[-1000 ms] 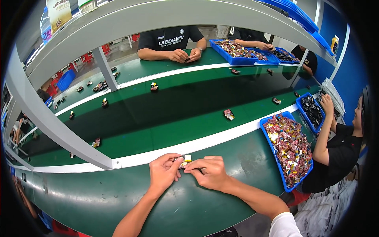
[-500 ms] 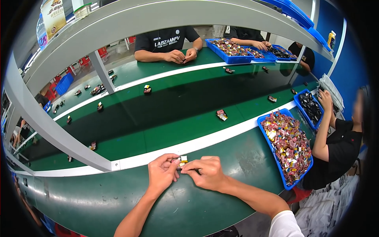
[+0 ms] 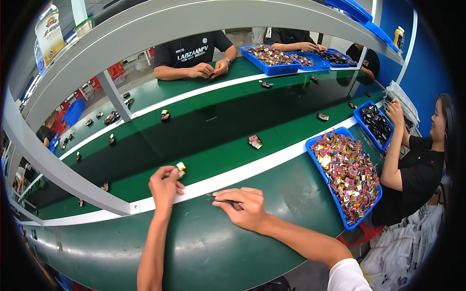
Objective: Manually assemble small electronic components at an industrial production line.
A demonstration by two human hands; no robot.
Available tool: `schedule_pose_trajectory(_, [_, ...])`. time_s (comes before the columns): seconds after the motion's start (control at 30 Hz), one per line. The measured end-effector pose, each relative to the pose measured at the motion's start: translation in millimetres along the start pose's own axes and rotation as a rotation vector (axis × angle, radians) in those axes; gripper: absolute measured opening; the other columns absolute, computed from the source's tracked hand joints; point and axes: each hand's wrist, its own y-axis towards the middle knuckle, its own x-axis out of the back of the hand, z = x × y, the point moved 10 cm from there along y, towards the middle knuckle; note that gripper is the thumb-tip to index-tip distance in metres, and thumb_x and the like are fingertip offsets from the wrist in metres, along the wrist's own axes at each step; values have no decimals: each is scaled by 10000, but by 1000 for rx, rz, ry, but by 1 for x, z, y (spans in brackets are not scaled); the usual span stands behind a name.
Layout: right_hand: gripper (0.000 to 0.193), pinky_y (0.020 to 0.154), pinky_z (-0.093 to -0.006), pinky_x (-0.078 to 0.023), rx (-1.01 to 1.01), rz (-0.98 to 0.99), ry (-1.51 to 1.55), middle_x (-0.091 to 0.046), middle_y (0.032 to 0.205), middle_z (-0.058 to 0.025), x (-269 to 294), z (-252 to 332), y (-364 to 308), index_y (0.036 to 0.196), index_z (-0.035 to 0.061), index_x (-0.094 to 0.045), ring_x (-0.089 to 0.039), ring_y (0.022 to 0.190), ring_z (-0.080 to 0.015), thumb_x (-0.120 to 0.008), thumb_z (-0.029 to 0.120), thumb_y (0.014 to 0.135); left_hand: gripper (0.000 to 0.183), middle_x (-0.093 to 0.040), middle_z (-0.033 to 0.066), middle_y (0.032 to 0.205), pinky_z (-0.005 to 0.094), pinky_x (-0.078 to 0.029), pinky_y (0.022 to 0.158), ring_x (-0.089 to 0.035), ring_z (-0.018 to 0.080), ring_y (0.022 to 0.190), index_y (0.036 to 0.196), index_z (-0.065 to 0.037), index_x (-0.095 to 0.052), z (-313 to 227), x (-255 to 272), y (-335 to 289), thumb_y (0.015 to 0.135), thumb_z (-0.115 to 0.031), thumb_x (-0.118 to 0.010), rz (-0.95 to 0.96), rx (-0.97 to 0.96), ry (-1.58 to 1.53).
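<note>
Near the front rail of the green conveyor belt (image 3: 213, 167), my left hand (image 3: 164, 188) is reached out over the belt edge. Its fingers are closed on a small electronic assembly (image 3: 181, 168) with a white and yellow top; whether the part touches the belt, I cannot tell. My right hand (image 3: 245, 207) hovers over the near worktop (image 3: 204, 247), pinching dark, thin tweezers (image 3: 225, 200) that point left. Between the tweezer tips I see nothing. Farther along the belt lies a similar small assembly (image 3: 254, 141).
To my right, a blue tray (image 3: 311, 154) heaped with small red, white and yellow parts; a blue bin (image 3: 360, 115) of black parts behind it. A co-worker (image 3: 417, 165) sits beyond. A grey post (image 3: 73, 165) rises at left, and a shelf beam (image 3: 233, 17) spans overhead.
My left hand has moved away from my right hand, left and forward to the belt, carrying the small assembly. My right hand stays about where it was with the tweezers. The view has shifted slightly.
</note>
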Motion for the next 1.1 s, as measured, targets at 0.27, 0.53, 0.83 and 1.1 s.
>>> schedule_pose_trajectory(0.27, [163, 419, -228, -344, -125, 18, -12, -766, 842, -36, -1, -19, -5, 832, 57, -736, -434, 405, -76, -840, 2, 719, 228, -644, 186, 983, 474, -509, 722, -658, 412, 833, 981, 5, -710, -54, 36, 10, 982, -184, -584, -371, -470, 921])
schedule_pose_trajectory(0.53, [134, 421, -252, -331, -347, -26, -8, -735, 756, -7, 8, -49, -9, 854, 33, -718, -389, 405, -64, -824, 49, 773, 163, -700, 100, 841, 266, -483, 477, -661, 133, 559, 989, 34, -724, -48, -90, 28, 918, -97, -660, 292, -156, 194])
schedule_pose_trajectory(0.83, [293, 556, -251, -488, -474, 6, 26, -763, 926, -89, 3, -60, -18, 586, -41, -589, -712, 685, -148, -818, -16, 768, 194, -721, 128, 802, 289, -504, 439, -671, 173, 542, 961, 31, -733, -56, -217, 57, 857, -132, -723, 536, -177, 242])
schedule_pose_trajectory(1.1, [113, 457, -236, -393, -508, -1, 53, -760, 886, -44, 5, -63, -16, 799, -14, -720, -462, 436, -51, -821, 33, 778, 263, -707, 94, 786, 323, -527, 710, -658, 190, 745, 838, -10, -742, -43, -249, 87, 713, -220, -841, 698, -253, 645])
